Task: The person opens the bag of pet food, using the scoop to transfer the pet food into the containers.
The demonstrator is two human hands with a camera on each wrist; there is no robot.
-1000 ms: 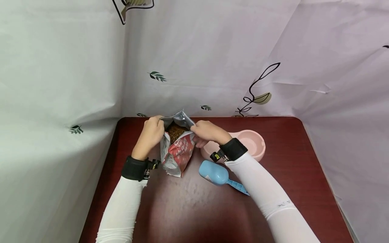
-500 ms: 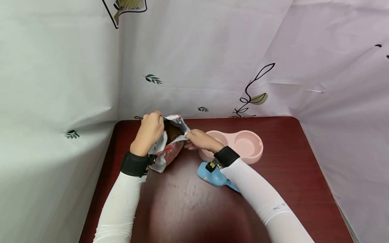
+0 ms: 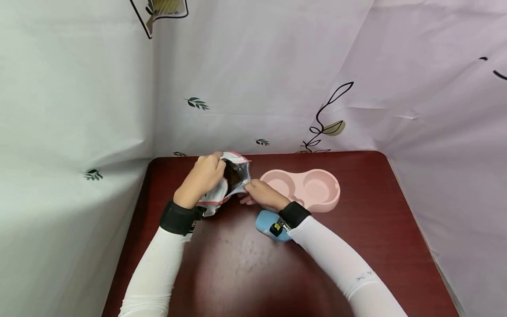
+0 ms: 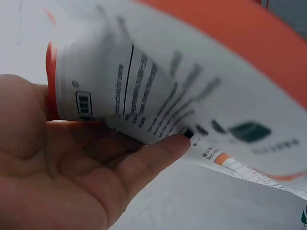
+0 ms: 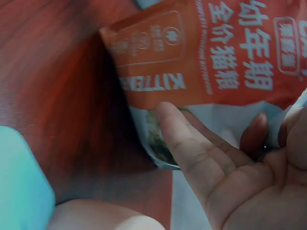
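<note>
A red and white cat food bag (image 3: 215, 197) leans at the table's back left, its silver-lined mouth spread and facing right. Brown kibble (image 3: 232, 176) shows in the opening. My left hand (image 3: 203, 176) grips the bag's left rim; in the left wrist view its fingers lie against the printed white back panel (image 4: 139, 91). With thumb and curled finger, my right hand (image 3: 264, 193) pinches the right rim, while other fingers stretch along the front that reads KITTEN (image 5: 163, 81). Part of the bag is hidden behind the left hand and wrist.
Just right of the bag stands a pink double pet bowl (image 3: 298, 181), partly behind the right hand. A blue scoop (image 3: 266, 223) lies in front of it, its handle hidden under the right forearm. Patterned cloth (image 3: 253, 88) hangs behind the dark red table (image 3: 368, 207).
The bag has tilted and turned, so its mouth now faces right and its red front is mostly out of sight in the head view. The right wrist has moved down and left over the scoop.
</note>
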